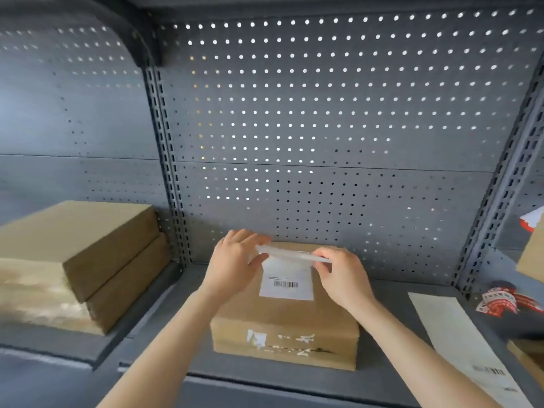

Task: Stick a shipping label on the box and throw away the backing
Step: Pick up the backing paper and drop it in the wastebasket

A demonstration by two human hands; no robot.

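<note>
A brown cardboard box (pixel 282 322) sits on the grey shelf (pixel 164 328) in front of me. A white shipping label (pixel 287 285) with a barcode lies on the box's top, its near part flat on the cardboard. Its far edge is lifted into a pale strip, the backing (pixel 294 256), which runs between my hands. My left hand (pixel 235 260) pinches the strip's left end. My right hand (pixel 343 278) pinches its right end. Torn white paper scraps mark the box's front face.
Two stacked cardboard boxes (pixel 79 260) stand at the left. A long white paper strip (pixel 462 343) lies on the shelf at the right, with a crumpled red-and-white sticker (pixel 500 300) behind it and another box's corner (pixel 530 357). A perforated grey panel (pixel 323 128) closes the back.
</note>
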